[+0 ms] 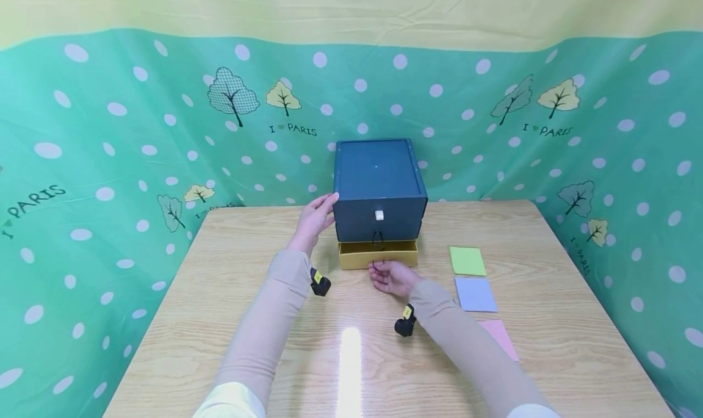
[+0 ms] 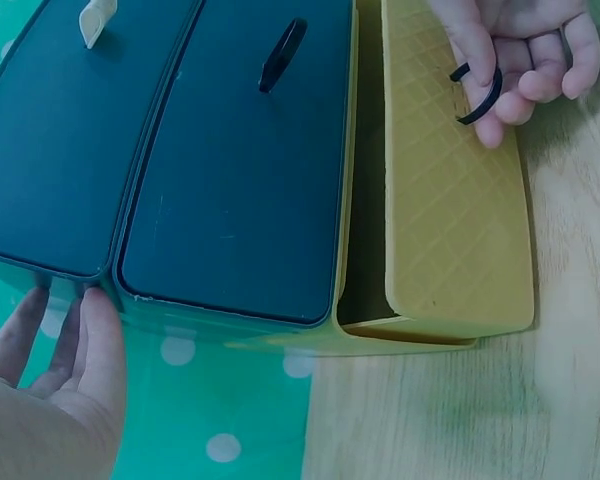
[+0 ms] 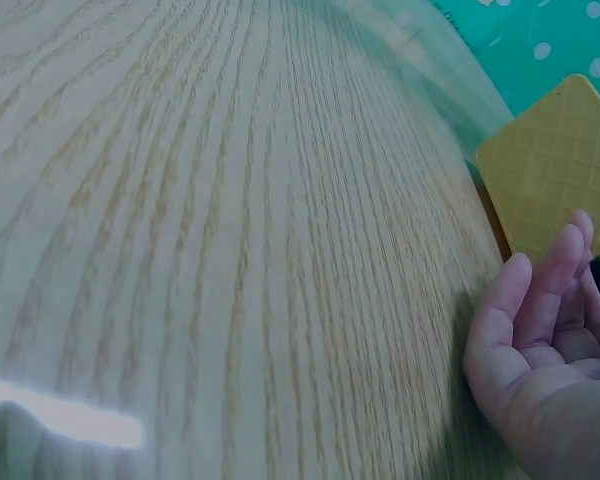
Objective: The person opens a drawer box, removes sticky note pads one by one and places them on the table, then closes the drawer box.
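Observation:
A small drawer cabinet with a dark blue body [image 1: 379,169] stands at the back of the table. Its lowest, yellow drawer [image 1: 351,260] is pulled partly out. My right hand [image 1: 391,277] pinches the black loop handle [image 2: 490,100] of that drawer between thumb and index finger, other fingers loosely bent. At the cabinet's left side, my left hand [image 1: 315,219] rests its nearly straight fingertips against the blue wall. Two dark blue drawers above are closed; the upper one has a white pull [image 1: 379,215], the middle one a black loop [image 2: 283,55].
To the right of the cabinet lie a green square [image 1: 467,261], a blue square [image 1: 475,294] and a pink square [image 1: 501,338], the pink one partly under my right forearm. Behind and beside the wooden table [image 1: 219,345] hangs a green dotted cloth [image 1: 181,119].

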